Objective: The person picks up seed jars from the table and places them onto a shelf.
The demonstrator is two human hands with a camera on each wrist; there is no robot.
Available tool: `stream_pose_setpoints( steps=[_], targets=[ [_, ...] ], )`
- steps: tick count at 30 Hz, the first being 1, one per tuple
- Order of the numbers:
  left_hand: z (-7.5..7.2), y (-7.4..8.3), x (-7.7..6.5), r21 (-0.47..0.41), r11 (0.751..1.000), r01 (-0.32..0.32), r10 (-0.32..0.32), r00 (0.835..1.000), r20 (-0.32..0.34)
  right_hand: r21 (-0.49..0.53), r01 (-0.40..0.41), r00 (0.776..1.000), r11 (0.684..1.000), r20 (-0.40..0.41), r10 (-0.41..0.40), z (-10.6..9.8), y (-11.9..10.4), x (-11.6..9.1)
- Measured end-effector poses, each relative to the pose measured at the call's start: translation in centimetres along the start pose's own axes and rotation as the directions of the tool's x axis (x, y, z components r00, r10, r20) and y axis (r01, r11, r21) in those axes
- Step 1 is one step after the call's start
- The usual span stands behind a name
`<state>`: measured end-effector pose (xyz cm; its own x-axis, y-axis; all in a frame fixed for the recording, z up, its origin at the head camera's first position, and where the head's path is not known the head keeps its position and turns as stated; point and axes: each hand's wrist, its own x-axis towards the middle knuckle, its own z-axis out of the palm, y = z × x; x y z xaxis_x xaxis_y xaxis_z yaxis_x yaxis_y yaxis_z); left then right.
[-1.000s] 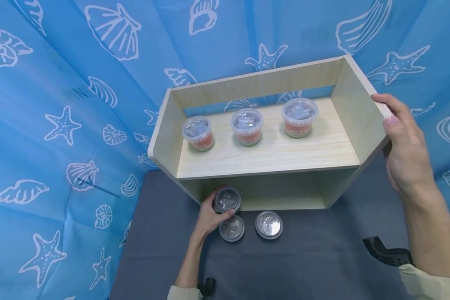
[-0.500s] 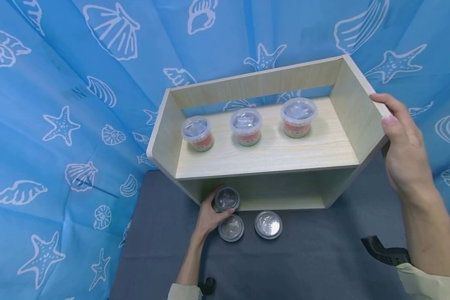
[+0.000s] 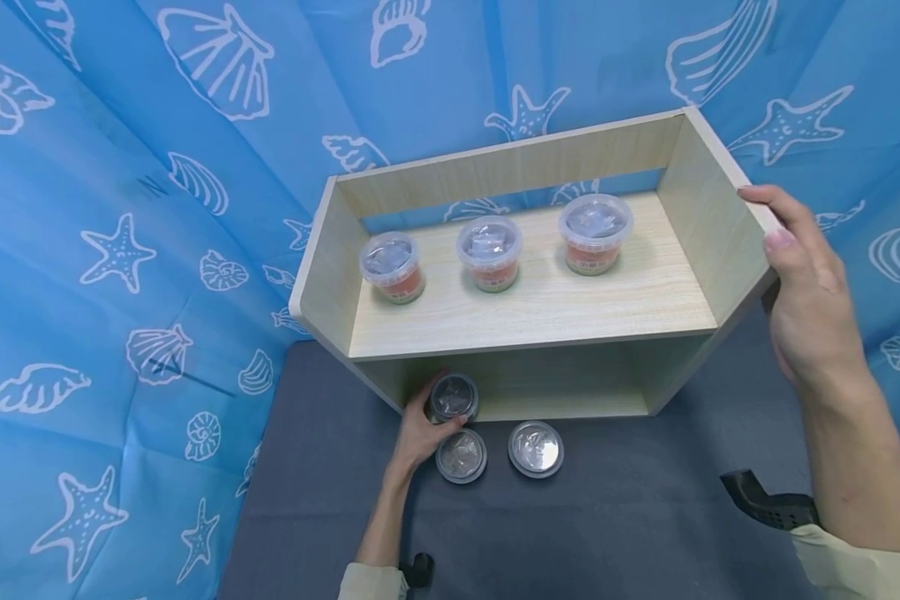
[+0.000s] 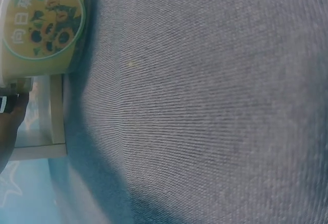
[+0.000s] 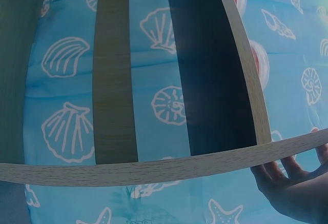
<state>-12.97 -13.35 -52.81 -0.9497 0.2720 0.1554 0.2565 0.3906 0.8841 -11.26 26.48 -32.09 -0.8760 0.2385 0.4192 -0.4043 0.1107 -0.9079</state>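
In the head view my left hand (image 3: 422, 429) grips a round lidded plastic tub (image 3: 453, 396) at the left front of the lower shelf, thumb on its near side. Just in front of that tub, on the dark cloth, stands another lidded tub (image 3: 461, 456); a third tub (image 3: 536, 449) is to its right. A yellow tub with a sunflower label (image 4: 43, 26) fills a corner of the left wrist view. My right hand (image 3: 817, 292) holds the right side panel of the pale wooden shelf unit (image 3: 720, 208), its fingers (image 5: 271, 175) against the panel's outer face.
On the upper shelf board (image 3: 532, 312) stand three tubs with clear lids and reddish labels: a left one (image 3: 393, 268), a middle one (image 3: 491, 254) and a right one (image 3: 596, 235). A blue seashell curtain (image 3: 195, 208) hangs behind and left. Dark cloth (image 3: 607, 525) covers the table.
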Motion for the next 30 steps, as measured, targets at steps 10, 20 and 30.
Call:
stream_pose_setpoints(
  steps=[10, 20, 30],
  targets=[
    [0.4, -0.7, 0.0, -0.032, 0.999, 0.029, -0.030, 1.000, -0.008, 0.006, 0.008, 1.000, 1.000, 0.005, -0.008, 0.0, 0.1, -0.2],
    [0.4, -1.5, 0.1, -0.143, 0.988, 0.055, -0.053, 0.998, 0.020, 0.023, -0.002, 1.000, 1.000, -0.009, 0.002, 0.0, 0.1, -0.2],
    [0.3, -1.3, 0.0, -0.189, 0.975, 0.116, -0.108, 0.993, 0.054, 0.045, -0.009, 1.000, 0.999, -0.017, 0.010, 0.2, 0.1, -0.1]
  ],
)
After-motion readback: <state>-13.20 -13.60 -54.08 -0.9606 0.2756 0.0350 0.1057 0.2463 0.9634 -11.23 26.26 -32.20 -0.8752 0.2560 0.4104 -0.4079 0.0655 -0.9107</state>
